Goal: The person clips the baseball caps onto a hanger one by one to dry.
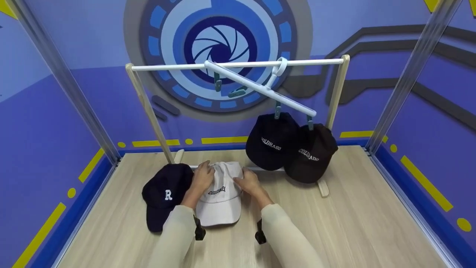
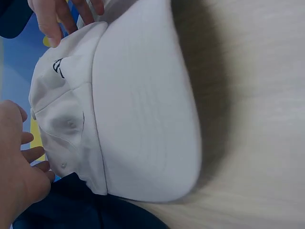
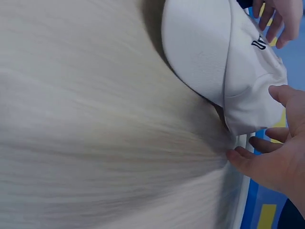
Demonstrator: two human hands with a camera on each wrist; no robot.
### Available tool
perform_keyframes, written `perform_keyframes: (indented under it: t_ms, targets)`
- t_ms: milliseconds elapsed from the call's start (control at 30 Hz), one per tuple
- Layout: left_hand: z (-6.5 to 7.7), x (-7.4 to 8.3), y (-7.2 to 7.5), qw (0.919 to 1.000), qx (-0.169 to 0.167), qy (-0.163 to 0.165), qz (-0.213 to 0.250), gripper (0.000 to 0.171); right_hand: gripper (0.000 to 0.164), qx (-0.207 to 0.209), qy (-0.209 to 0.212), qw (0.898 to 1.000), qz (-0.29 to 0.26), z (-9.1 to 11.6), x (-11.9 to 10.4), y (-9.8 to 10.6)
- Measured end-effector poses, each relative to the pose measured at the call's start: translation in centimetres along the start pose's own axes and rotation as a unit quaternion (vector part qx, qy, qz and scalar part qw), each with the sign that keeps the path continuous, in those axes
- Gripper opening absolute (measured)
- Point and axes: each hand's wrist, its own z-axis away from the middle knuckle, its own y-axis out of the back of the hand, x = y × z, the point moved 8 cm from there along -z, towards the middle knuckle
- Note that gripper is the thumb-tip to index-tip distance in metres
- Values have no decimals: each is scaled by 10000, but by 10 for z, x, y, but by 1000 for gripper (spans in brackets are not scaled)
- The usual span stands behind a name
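Note:
A white baseball cap (image 1: 218, 212) with dark lettering sits on the wooden table, its brim toward me. My left hand (image 1: 202, 178) is at the left of its crown; in the left wrist view the fingers (image 2: 34, 153) are loosely bent beside the fabric. On the opposite side is my right hand (image 1: 250, 181), thumb at the crown and the other fingers spread lower down, as the right wrist view shows. A navy cap (image 1: 158, 193) with a white R lies just left of the white one, partly behind my left forearm.
A wooden rack (image 1: 151, 111) with a white top bar (image 1: 167, 67) stands behind. From the bar hangs a tilted white hanger (image 1: 253, 85) with green clips (image 1: 218, 85). Two dark caps, one black (image 1: 269, 149) and one brownish (image 1: 316, 167), hang clipped at its lower right end.

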Motion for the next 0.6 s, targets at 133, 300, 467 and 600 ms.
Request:
perform_keyframes:
  t_ms: [133,300,467,600]
  targets:
    - [-2,1,-2,9993,8,-3,-367,43,57,-29,-167,9997,-191,0,3,0]
    - [-3,-3,-8,9955,-31,82,-939,40,60,-44,-403,9987,-306,-3,7,0]
    - [-5,-5,-10,9944,-65,307,-1013,39,59,-79,-611,9974,-383,-6,12,0]
    - [-4,-7,-9,9944,-4,419,-971,37,61,-149,-623,9971,-404,-8,11,-3]
